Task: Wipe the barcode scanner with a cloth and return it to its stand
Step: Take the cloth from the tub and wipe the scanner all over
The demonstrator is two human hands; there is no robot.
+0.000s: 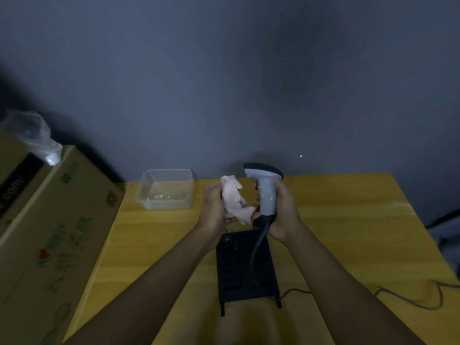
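My right hand (283,210) grips the grey handle of the barcode scanner (265,188), held upright above the yellow table (348,232), its dark head pointing left. My left hand (214,207) holds a crumpled pale pink cloth (235,200) just left of the scanner handle; the cloth's lower corner reaches the handle's base. The scanner's grey cable (256,255) hangs down over the black stand (245,267), which lies on the table below both hands.
A clear plastic tub (165,189) sits at the table's back left. A large cardboard box (49,232) with a plastic bag (37,138) on top stands left of the table. The cable (423,302) trails across the table's right front. A grey wall stands behind.
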